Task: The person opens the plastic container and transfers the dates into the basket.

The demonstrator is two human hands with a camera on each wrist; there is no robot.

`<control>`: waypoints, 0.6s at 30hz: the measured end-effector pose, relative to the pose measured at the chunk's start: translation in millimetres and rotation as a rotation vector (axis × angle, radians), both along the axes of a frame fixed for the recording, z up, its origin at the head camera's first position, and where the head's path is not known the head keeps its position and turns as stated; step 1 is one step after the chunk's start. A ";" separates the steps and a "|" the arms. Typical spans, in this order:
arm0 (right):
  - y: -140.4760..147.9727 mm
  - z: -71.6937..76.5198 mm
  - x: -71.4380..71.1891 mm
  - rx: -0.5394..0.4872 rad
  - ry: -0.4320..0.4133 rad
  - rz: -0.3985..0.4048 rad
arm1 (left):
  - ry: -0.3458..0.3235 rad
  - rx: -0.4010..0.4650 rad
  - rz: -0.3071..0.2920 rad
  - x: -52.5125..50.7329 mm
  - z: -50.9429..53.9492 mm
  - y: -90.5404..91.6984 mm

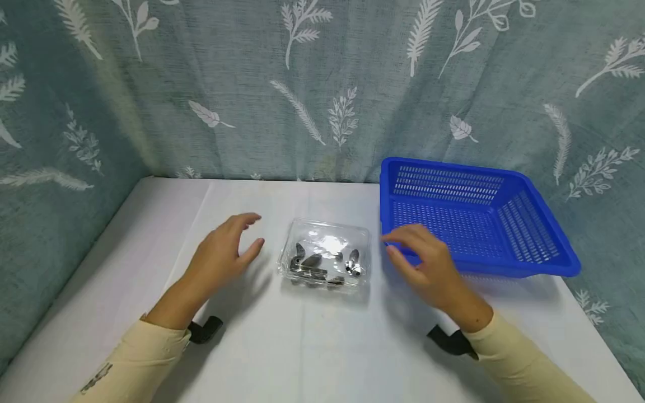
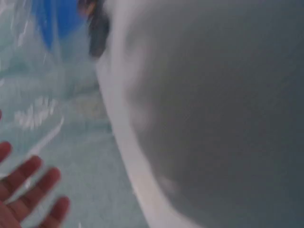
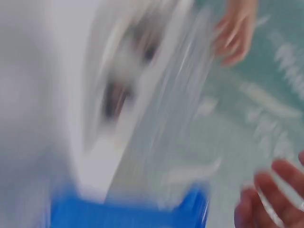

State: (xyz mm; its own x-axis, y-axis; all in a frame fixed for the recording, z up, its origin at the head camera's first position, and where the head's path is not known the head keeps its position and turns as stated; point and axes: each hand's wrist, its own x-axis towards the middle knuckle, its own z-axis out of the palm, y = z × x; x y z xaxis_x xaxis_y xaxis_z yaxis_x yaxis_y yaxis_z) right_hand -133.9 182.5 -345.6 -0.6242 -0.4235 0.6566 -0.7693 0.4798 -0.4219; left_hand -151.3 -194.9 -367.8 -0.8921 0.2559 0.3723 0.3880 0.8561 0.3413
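A clear plastic box (image 1: 325,254) with several shiny dark metal pieces (image 1: 312,271) in it stands on the white table. To its left is my left hand (image 1: 221,252), raised, fingers relaxed and holding nothing. On the other side hovers my right hand (image 1: 428,268), fingers loosely bent and empty, near the basket's front left corner. Neither hand touches the box. In the left wrist view the fingers of my left hand (image 2: 31,190) are spread. The right wrist view is blurred, with my right hand (image 3: 275,199) at the lower right and the box (image 3: 128,71) beyond.
A blue plastic basket (image 1: 504,266) with slotted walls stands at the right back of the white table (image 1: 262,358). Behind and to the left hangs a green curtain (image 1: 242,84) with white leaf patterns. A black strap shows at each wrist.
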 end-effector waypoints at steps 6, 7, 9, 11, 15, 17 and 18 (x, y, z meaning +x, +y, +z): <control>-56.9 -21.7 37.7 -0.167 -0.680 0.442 | 0.213 -0.059 -0.188 30.6 -16.1 0.2; -66.3 -25.4 40.3 -0.186 -0.803 0.488 | 0.241 -0.078 -0.216 32.2 -17.4 0.1; -84.1 -33.7 43.0 -0.217 -1.016 0.548 | 0.279 -0.112 -0.262 32.8 -19.5 1.0; -99.6 -43.2 43.5 -0.241 -1.190 0.560 | 0.297 -0.132 -0.293 31.6 -20.7 3.0; -117.8 -59.6 41.1 -0.313 -1.444 0.491 | 0.300 -0.151 -0.311 29.2 -23.4 8.2; -119.7 -64.8 39.7 -0.379 -1.515 0.443 | 0.297 -0.162 -0.311 28.5 -24.4 11.7; -119.2 -66.4 39.1 -0.412 -1.532 0.419 | 0.295 -0.170 -0.311 28.0 -24.5 13.8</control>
